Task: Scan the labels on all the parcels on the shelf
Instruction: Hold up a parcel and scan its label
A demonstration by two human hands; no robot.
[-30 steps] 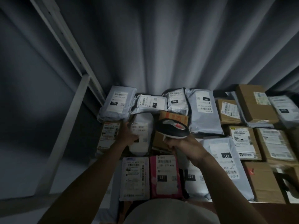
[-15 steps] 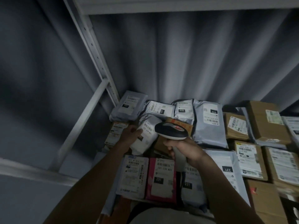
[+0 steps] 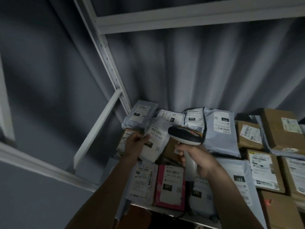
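While your left hand (image 3: 135, 147) grips the white soft plastic mailer bag (image 3: 155, 141) by its left edge, thumb curled over the label and the bag tilted up off the pile, your right hand (image 3: 196, 158) is wrapped tightly round the pale handle of the white-and-black handheld barcode scanner (image 3: 184, 135), whose head sits just right of the bag's label and points toward the far wall. That bag sits at the left of the white metal shelf (image 3: 166, 209), over the middle row of parcels. Near you lie a white flat parcel with a large printed label (image 3: 143, 182), a pink padded mailer (image 3: 170, 185) just to its right, and a grey mailer marked 231 (image 3: 237, 180) beyond your right forearm. Far along the back stand grey plastic mailers (image 3: 220, 129), some marked 010, and to the right brown cardboard boxes (image 3: 262, 169) with white labels lie touching one another. A grey pleated curtain (image 3: 198, 71) hangs behind the shelf.
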